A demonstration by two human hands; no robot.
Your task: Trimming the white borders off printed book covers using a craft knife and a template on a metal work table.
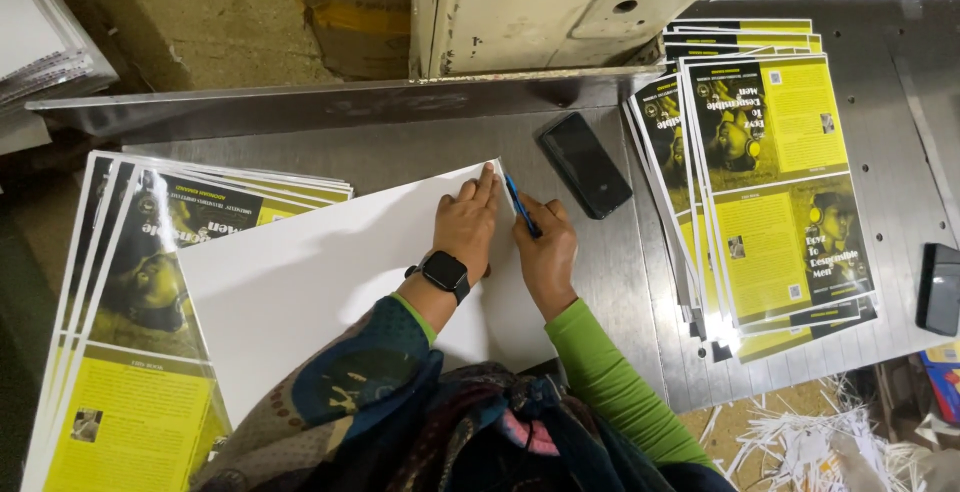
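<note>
Currently, left hand (pixel 468 220) presses flat, fingers extended, pinning the white sheet (pixel 300 287) to the tabletop (pixel 610 262); right hand (pixel 545 252) fingers pinch a blue pen (pixel 522 206) at the sheet edge.

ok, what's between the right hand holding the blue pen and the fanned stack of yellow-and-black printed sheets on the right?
A black phone lying flat on the grey metal table, head view.

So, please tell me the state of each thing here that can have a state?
White sheet: lying flat, blank side up, pressed down by left hand.
Blue pen: held in right hand, tip at the sheet's edge.
Phone: lying flat, screen dark.
Printed sheets: stacked, fanned, face up.
</note>
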